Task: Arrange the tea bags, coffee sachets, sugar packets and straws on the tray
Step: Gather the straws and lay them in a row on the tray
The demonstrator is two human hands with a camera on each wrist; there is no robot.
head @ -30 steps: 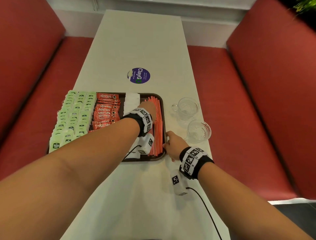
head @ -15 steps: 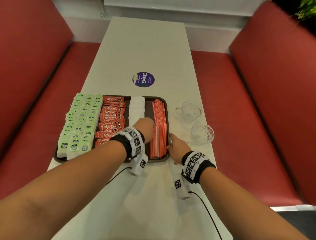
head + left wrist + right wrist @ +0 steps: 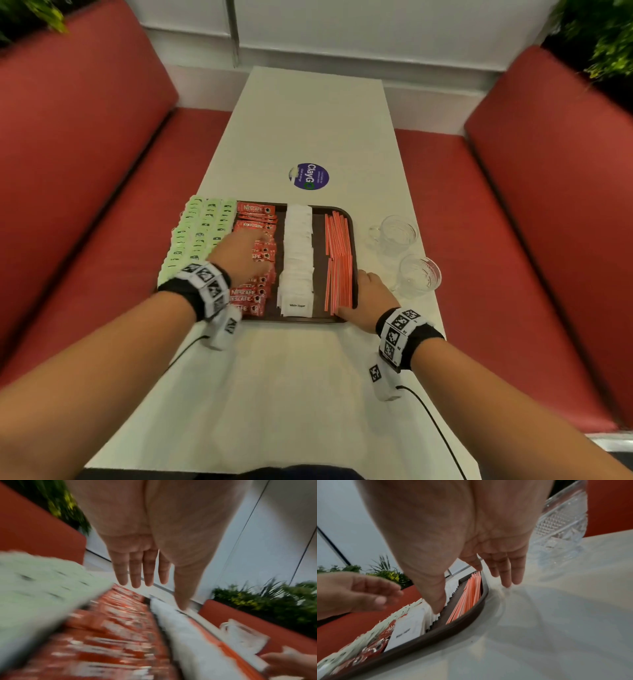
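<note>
- Hovering flat over the coffee sachets, the left hand has its grip wide, fingers straight and close together, holding nothing; the sachets lie directly beneath it.
- Their column runs away from the person along the tray's depth, the same line as the outstretched fingers, so I judge that a stroke forward or back would follow the column rather than cross it.
- Being directly over them, the left hand is the nearer one to the sachets; the right hand is well apart from them, at the tray's near right corner, grip also wide and empty, thumb over the rim, fingertips reaching down to the bench just outside it.
- On the tray, four columns stand side by side: pale green tea bags at the left, overhanging the tray's left edge; red sachets overlapped like shingles; white sugar packets in one neat overlapped file; orange straws lying lengthwise in two bundles at the right.
- The sachets under the hand look a little less even than those at the near end, though blur makes this uncertain.
- Two glass cups stand on the bench right of the tray, near the right hand.
</note>
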